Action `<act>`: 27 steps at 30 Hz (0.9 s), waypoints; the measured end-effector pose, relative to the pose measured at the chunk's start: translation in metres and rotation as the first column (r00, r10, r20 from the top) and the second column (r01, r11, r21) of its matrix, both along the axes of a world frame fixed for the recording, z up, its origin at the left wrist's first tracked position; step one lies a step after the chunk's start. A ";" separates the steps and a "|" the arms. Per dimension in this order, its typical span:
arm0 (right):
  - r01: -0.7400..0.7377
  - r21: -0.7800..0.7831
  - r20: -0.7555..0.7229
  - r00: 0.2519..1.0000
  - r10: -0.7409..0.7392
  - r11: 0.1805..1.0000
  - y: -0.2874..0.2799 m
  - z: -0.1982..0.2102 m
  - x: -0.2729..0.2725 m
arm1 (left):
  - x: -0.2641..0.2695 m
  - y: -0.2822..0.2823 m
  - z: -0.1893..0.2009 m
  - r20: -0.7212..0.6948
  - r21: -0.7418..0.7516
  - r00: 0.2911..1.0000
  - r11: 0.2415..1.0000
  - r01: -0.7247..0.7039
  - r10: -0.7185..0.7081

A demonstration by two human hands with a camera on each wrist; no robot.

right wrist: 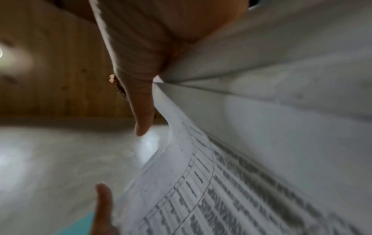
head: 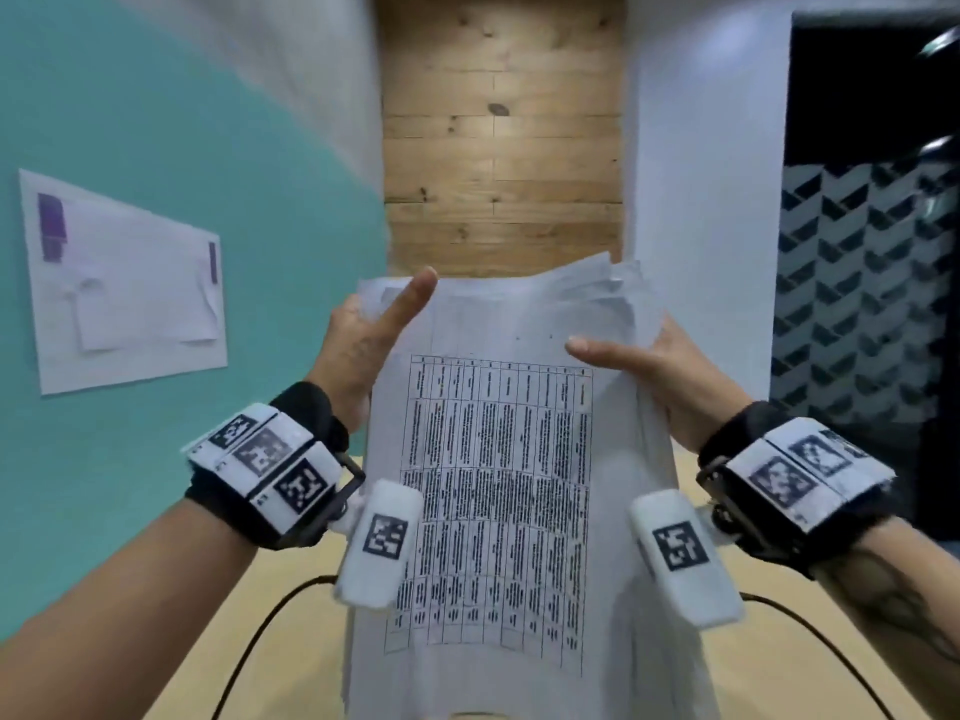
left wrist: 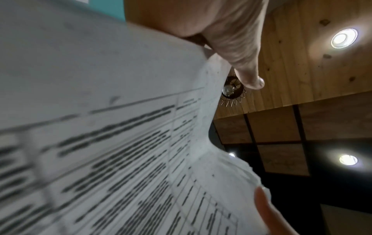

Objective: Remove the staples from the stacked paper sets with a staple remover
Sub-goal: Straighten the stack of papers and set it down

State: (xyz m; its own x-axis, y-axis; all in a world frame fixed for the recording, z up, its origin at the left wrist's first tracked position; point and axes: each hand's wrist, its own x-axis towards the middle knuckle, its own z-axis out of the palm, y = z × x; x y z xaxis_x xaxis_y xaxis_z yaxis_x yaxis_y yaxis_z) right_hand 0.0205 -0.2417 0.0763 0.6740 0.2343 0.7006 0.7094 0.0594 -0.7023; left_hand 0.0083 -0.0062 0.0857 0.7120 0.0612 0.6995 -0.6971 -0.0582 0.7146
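Observation:
A thick stack of printed paper (head: 498, 459), with a table of text on its front sheet, stands upright between my two hands above the table. My left hand (head: 358, 345) is at the stack's upper left edge, thumb (left wrist: 237, 55) straight and lifted off the sheet, other fingers hidden behind. My right hand (head: 660, 366) pinches the upper right edge, with the thumb (head: 597, 350) flat across the front and the fingers behind. The wrist views show the stack's curved sheets (left wrist: 100, 127) (right wrist: 261, 143) wedged at the base of each thumb. No staple or staple remover shows.
A light wooden table (head: 291, 641) lies below the stack, with two black cables (head: 249, 641) running across it. Beyond are a teal wall with a white sheet (head: 124, 283) pinned on it, a wood panel (head: 498, 148) and a dark patterned glass pane (head: 862, 304).

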 end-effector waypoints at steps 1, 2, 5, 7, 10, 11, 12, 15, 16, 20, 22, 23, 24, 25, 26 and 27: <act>0.034 -0.004 0.019 0.999 -0.034 0.999 0.002 0.002 0.006 | 0.001 0.002 0.002 0.011 0.013 1.000 1.000 0.026 -0.026; 0.101 0.005 0.031 0.994 -0.101 0.995 0.003 0.003 0.011 | 0.003 0.005 0.003 0.014 0.004 0.998 0.999 0.054 -0.054; 0.404 -0.016 0.233 0.891 -0.390 0.914 0.001 0.011 0.012 | 0.008 0.017 -0.003 0.093 0.060 0.994 0.997 0.058 -0.063; 0.520 -0.117 0.470 0.780 -0.414 0.846 -0.004 0.020 0.009 | 0.009 0.021 -0.007 0.199 0.174 0.976 0.977 -0.122 0.087; 0.688 -0.290 0.636 0.658 -0.403 0.665 -0.007 0.033 0.010 | 0.008 0.021 -0.008 0.320 0.185 0.934 0.956 -0.230 0.163; 0.707 -0.313 0.645 0.648 -0.405 0.634 -0.008 0.036 0.012 | 0.009 0.019 -0.008 0.340 0.177 0.928 0.959 -0.221 0.151; 0.707 -0.314 0.644 0.649 -0.405 0.634 -0.008 0.038 0.013 | 0.008 0.018 -0.008 0.357 0.167 0.923 0.962 -0.216 0.145; 0.670 -0.214 0.624 0.654 -0.429 0.711 -0.008 0.034 0.017 | 0.010 0.015 -0.009 0.371 0.101 0.915 0.973 -0.207 0.156; 0.654 -0.153 0.614 0.650 -0.448 0.740 -0.009 0.031 0.018 | 0.009 0.014 -0.010 0.365 0.074 0.918 0.978 -0.193 0.154; 0.540 0.031 0.515 0.713 -0.476 0.841 -0.014 0.018 0.022 | 0.013 0.016 -0.013 0.280 0.044 0.959 0.998 -0.045 0.031; 0.493 0.044 0.473 0.756 -0.453 0.869 -0.014 0.016 0.022 | 0.015 0.023 -0.018 0.154 -0.009 0.984 0.996 0.092 -0.089; 0.480 0.047 0.463 0.767 -0.445 0.876 -0.013 0.015 0.021 | 0.016 0.027 -0.023 0.065 -0.024 0.985 0.987 0.159 -0.158; 0.472 0.050 0.450 0.776 -0.442 0.880 -0.013 0.015 0.020 | 0.017 0.030 -0.032 -0.026 -0.023 0.976 0.976 0.217 -0.218; 0.470 0.055 0.437 0.782 -0.444 0.881 -0.012 0.015 0.020 | 0.016 0.032 -0.044 -0.112 -0.013 0.959 0.965 0.262 -0.261; 0.482 0.060 0.431 0.777 -0.458 0.874 -0.012 0.015 0.020 | 0.014 0.032 -0.056 -0.182 -0.001 0.941 0.957 0.290 -0.285; 0.510 0.065 0.438 0.758 -0.484 0.858 -0.012 0.015 0.021 | 0.013 0.030 -0.065 -0.231 0.014 0.929 0.953 0.301 -0.290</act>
State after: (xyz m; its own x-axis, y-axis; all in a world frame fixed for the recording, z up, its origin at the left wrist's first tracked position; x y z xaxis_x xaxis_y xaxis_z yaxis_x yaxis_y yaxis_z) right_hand 0.0412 -0.2534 0.0914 0.3448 -0.0030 0.9387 0.8538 -0.4145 -0.3149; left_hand 0.0210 0.0241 0.0203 0.8308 -0.2061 0.5170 -0.5106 0.0874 0.8554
